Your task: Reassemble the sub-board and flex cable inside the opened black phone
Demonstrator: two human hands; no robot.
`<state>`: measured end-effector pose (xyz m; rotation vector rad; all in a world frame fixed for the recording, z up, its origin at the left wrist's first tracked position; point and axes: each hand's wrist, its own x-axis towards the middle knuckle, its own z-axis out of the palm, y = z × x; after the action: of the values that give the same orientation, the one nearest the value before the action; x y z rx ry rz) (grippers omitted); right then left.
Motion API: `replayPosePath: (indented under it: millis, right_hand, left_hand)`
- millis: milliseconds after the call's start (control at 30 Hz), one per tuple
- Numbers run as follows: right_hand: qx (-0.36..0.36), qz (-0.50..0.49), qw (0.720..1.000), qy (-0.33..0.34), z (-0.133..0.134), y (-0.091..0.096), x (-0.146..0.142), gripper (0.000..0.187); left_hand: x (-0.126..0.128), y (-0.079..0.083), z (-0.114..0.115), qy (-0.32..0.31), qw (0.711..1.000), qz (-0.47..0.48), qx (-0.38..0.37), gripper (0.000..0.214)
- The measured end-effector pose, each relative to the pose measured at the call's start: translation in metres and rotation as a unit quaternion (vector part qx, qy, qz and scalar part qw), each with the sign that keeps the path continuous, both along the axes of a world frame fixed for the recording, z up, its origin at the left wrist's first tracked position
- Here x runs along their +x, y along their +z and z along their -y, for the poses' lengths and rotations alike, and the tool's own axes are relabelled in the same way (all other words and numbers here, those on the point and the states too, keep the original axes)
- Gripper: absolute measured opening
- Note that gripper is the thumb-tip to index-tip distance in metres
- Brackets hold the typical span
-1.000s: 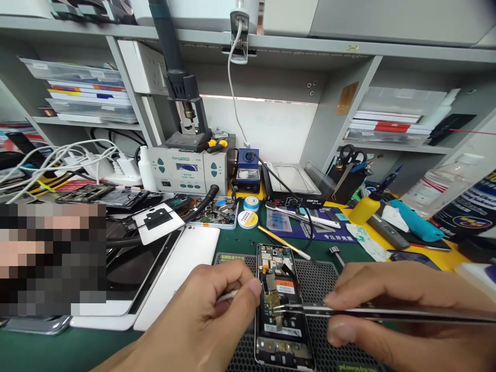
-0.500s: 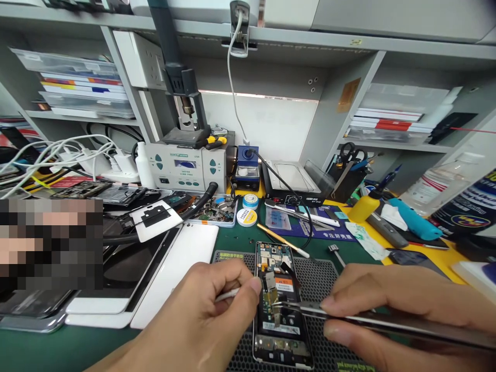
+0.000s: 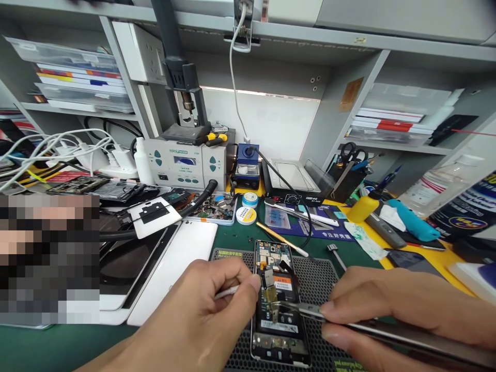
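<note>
Phone (image 3: 289,314), back off, lies on the dark dotted mat (image 3: 322,281) at bottom centre; clock positions run from it, 12 being away from the person. Small circuit board shows at its 12 o'clock end, battery with orange label in the middle. Loose ribbon (image 3: 270,293), brownish, lies over the battery's left half.

Left hand (image 3: 217,310) at 9 o'clock: fingers curled, gripping a thin white stick (image 3: 227,293); thumb tip right at phone's edge, contact unclear. Right hand (image 3: 391,310) at 3 o'clock: thumb and finger closed on metal tweezers (image 3: 310,311), tips pointing to 9 o'clock and reaching the ribbon's lower part. Can't tell if the tips pinch it.

Around: gold pen (image 3: 282,239) with white end at 12, just beyond the phone; two small round tubs (image 3: 247,215) at 11; white panel (image 3: 194,243) at 10, partly behind left hand; grey machine (image 3: 184,163) farther out at 11; yellow bottle (image 3: 362,208) at 1. Far left patch is pixelated, unreadable.
</note>
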<state>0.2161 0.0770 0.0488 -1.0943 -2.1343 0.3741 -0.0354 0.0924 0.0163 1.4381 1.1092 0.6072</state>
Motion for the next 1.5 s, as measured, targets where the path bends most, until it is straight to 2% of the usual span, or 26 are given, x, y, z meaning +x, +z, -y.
replayPosePath:
  millis: [67, 200, 533, 733, 967, 1033, 1133, 1300, 1400, 1500]
  right_hand:
    - [0.011, 0.020, 1.000, 0.011, -0.002, 0.003, 0.003, 0.015]
    - [0.021, 0.073, 0.993, 0.093, -0.007, 0.010, 0.006, 0.022]
    - [0.055, 0.126, 0.986, 0.096, -0.012, 0.008, 0.013, 0.024]
    - [0.063, 0.092, 0.990, 0.090, -0.010, 0.006, 0.011, 0.028]
    - [0.003, -0.053, 0.998, 0.015, -0.005, 0.005, -0.004, 0.020]
    - [-0.012, -0.063, 0.998, -0.009, -0.004, 0.007, -0.005, 0.017]
    - [-0.037, -0.054, 0.998, -0.023, -0.005, 0.011, -0.002, 0.017]
    - [-0.088, -0.078, 0.993, 0.006, -0.011, 0.017, 0.002, 0.021]
    - [-0.127, -0.092, 0.987, 0.022, -0.014, 0.017, 0.001, 0.021]
    - [-0.139, -0.092, 0.986, 0.029, -0.016, 0.016, 0.001, 0.019]
  left_hand:
    - [0.000, 0.000, 0.000, 0.002, 1.000, -0.003, -0.003, 0.049]
    - [0.000, 0.000, 0.001, 0.000, 1.000, -0.009, -0.006, 0.048]
    - [-0.001, 0.001, 0.000, -0.001, 1.000, -0.027, 0.005, 0.048]
    - [-0.001, 0.001, 0.000, -0.004, 0.999, -0.031, 0.006, 0.047]
    - [-0.001, 0.001, 0.002, -0.001, 1.000, -0.018, -0.001, 0.047]
    - [0.000, 0.001, 0.002, 0.012, 1.000, -0.013, 0.006, 0.047]
    - [0.003, 0.005, -0.001, 0.065, 0.997, 0.004, 0.039, 0.046]
    - [0.006, 0.017, -0.013, 0.153, 0.982, 0.043, 0.102, 0.042]
    - [0.003, 0.019, -0.015, 0.175, 0.976, 0.058, 0.113, 0.042]
    - [-0.003, 0.014, -0.014, 0.187, 0.974, 0.073, 0.104, 0.043]
